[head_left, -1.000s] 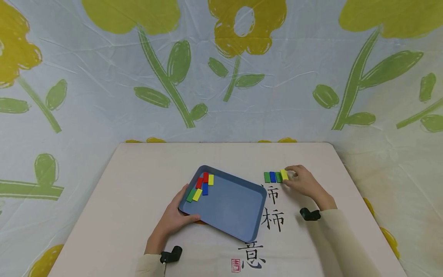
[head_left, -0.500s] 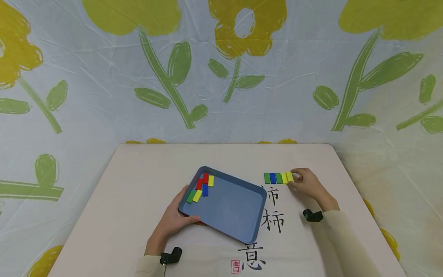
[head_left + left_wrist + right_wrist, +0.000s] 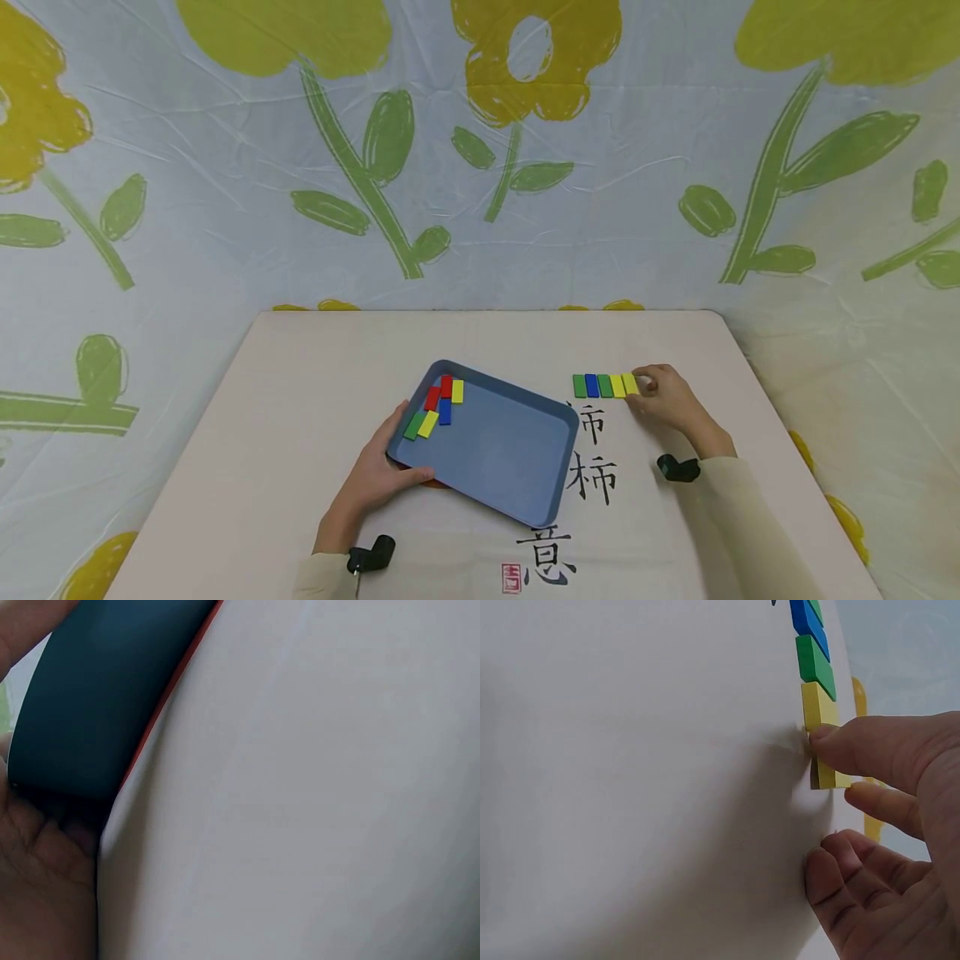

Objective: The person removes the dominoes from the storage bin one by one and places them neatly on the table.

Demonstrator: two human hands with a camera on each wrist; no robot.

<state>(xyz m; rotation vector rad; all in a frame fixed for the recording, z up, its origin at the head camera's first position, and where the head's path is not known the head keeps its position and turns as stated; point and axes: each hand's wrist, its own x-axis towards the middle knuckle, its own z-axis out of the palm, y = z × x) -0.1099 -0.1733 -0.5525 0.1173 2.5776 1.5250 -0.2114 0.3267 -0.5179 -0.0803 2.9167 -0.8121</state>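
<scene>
My left hand (image 3: 377, 473) grips the left corner of a blue-grey tray (image 3: 495, 450), thumb along its near edge. The left wrist view shows the tray's dark outer wall (image 3: 97, 697) between thumb and fingers. Inside the tray's left end lie several small flat blocks: red (image 3: 432, 397), blue (image 3: 446, 412), green (image 3: 414, 425) and yellow (image 3: 427, 424). To the right, my right hand (image 3: 670, 402) pinches a yellow block (image 3: 630, 384) by its ends, with the other fingers curled below. That block is the rightmost of a row, beside another yellow block (image 3: 617, 386), then green (image 3: 604, 387), blue (image 3: 592, 386) and green (image 3: 579, 387).
Black brush characters (image 3: 592, 479) and a red seal mark (image 3: 511, 578) are printed on the pale tabletop cover (image 3: 300, 392). Something orange-red (image 3: 433, 482) peeks out below the tray's near edge. A flowered cloth (image 3: 600, 208) hangs behind the table.
My right hand has shifted slightly right, from the first yellow block's place to the row's right end. Two yellow blocks show there now, where one showed. The left hand and tray stay still.
</scene>
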